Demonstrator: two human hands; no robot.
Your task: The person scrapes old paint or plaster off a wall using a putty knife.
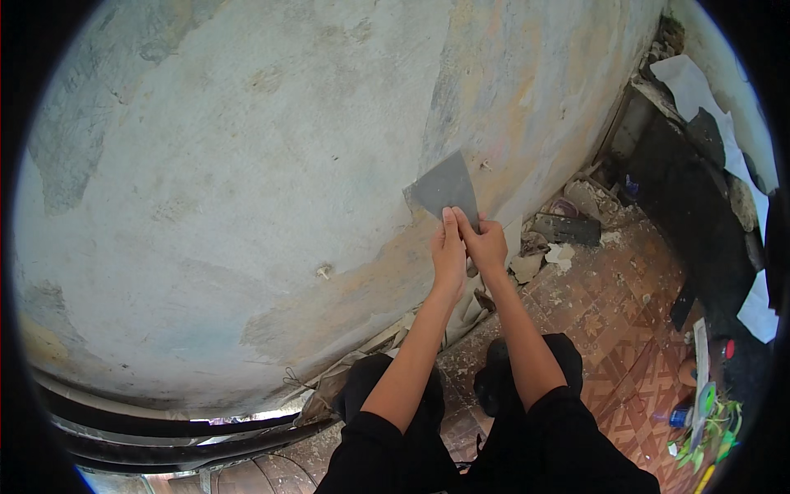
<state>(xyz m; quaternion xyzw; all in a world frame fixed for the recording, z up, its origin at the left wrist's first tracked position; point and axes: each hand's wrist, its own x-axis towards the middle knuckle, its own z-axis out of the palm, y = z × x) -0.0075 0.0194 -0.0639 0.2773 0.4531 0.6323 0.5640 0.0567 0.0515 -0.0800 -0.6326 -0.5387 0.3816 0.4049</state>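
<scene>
A wide grey metal scraper blade (447,188) lies against the worn painted wall (265,173), its broad edge towards the upper left. My left hand (450,259) and my right hand (486,244) close together on its narrow lower end, with both thumbs pressed on the blade face. Any handle is hidden by my hands. The blade sits where pale paint meets a rougher, yellowish and grey patch. A wall plug or screw sticks out just right of the blade, and another fitting (323,271) lower left.
Rubble and a dark block (566,229) lie along the wall's foot. Dark sheets with torn white paper (691,86) stand at right. On the patterned floor (617,370) are a green-leaved plant (728,426) and a blue can or jar (680,416). Dark curved tubes (185,454) run at lower left.
</scene>
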